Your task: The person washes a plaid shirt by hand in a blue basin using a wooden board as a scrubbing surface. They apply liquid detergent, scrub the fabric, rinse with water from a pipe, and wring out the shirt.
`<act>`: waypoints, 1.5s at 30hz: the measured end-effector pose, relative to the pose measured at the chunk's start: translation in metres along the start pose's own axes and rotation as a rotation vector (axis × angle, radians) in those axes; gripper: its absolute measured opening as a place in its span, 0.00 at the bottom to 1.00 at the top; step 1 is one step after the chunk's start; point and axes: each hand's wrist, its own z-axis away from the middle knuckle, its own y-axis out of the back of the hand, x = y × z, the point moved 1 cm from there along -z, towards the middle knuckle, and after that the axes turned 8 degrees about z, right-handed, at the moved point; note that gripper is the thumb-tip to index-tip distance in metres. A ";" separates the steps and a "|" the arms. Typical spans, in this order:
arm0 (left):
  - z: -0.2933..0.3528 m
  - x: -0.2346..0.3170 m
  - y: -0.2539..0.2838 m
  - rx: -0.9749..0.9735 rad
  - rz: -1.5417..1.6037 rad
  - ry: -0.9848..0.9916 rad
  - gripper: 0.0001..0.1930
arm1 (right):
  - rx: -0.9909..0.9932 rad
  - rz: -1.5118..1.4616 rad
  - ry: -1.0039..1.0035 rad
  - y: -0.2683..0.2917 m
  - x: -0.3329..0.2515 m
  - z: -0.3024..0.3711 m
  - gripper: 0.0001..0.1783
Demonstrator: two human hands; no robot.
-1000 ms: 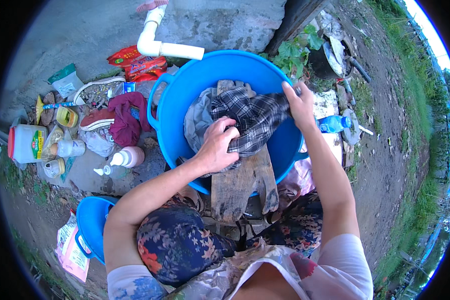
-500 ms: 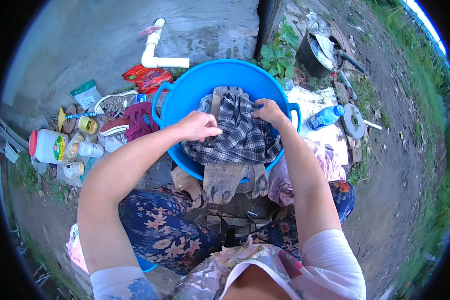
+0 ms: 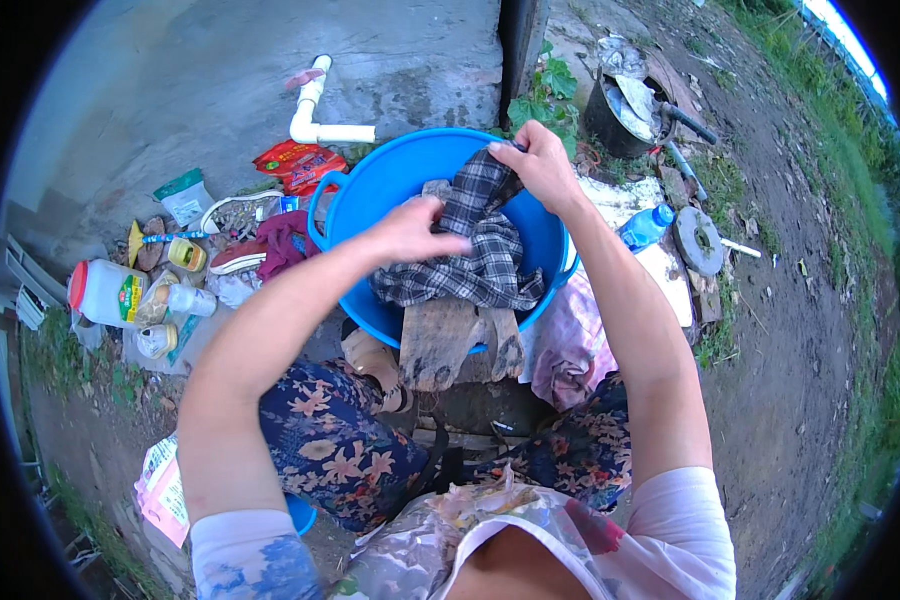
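A black-and-white plaid garment (image 3: pixel 490 250) lies bunched over a worn wooden washboard (image 3: pixel 438 345), which leans inside a big blue tub (image 3: pixel 385 165). Pinched in my right hand (image 3: pixel 545 170), one part of the cloth is lifted near the tub's far right rim. My left hand (image 3: pixel 415 230) hovers at the left side of the garment, thumb stretched away from the fingers; its fingertips are partly hidden, and I see no cloth gripped in it. The board's lower end sticks out over the near rim, between my knees.
Left of the tub lie a maroon cloth (image 3: pixel 288 240), sneakers (image 3: pixel 238 258), a red-lidded plastic jar (image 3: pixel 105 292) and a red bag (image 3: pixel 295 165). To the right are a blue bottle (image 3: pixel 647 228), a pink cloth (image 3: pixel 575 340) and a black bucket (image 3: pixel 620 115). A white pipe (image 3: pixel 315 125) juts from the wall.
My right hand has moved up and away, raising part of the plaid garment with it. My left hand has shifted slightly up and to the right over the cloth.
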 end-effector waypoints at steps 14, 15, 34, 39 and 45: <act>-0.012 0.032 0.103 0.506 0.278 -0.344 0.15 | -0.134 -0.118 0.033 0.068 -0.083 -0.005 0.23; -0.011 0.043 0.105 0.509 0.343 -0.399 0.15 | -0.093 0.002 0.070 0.063 -0.091 -0.004 0.26; 0.017 0.028 0.105 0.038 0.497 -0.284 0.19 | -0.083 0.579 0.385 0.097 -0.177 -0.036 0.18; 0.014 0.014 0.117 0.266 0.391 -0.313 0.21 | 0.113 0.690 0.526 0.134 -0.229 -0.057 0.23; 0.033 0.036 0.141 0.493 0.664 -0.330 0.27 | 0.063 0.658 0.416 0.139 -0.288 -0.035 0.17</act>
